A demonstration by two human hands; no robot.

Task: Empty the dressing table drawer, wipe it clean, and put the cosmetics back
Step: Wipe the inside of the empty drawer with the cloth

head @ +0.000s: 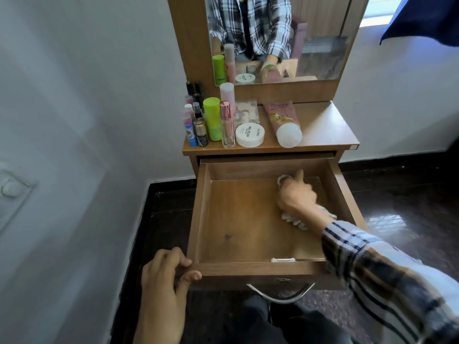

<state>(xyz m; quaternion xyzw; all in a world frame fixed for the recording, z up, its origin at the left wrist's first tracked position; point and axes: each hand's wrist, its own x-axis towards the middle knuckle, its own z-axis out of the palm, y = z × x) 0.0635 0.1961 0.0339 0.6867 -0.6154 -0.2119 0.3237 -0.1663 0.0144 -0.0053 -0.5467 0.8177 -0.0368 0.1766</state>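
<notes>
- While the right hand [296,192] grips a soft, light cloth [295,220] at the back right of the empty drawer [248,219], it probably needs only flat pressure.
- Left hand [165,276] grips the drawer's front left corner.
- Cosmetics [223,122] stand on the bench [323,130]; the glass bottles look fragile.

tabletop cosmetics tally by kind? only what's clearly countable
Lying tubes: 1, the pink tube
Round jars: 1, the white jar
Flat clear cases: 1, the palette
Upright bottles, sprays and sticks: about 10, from the green bottle leftward; the rear ones overlap, so it's approximate
Total: about 13
Drawer: 0 cosmetics, only the cloth under the right hand
</notes>
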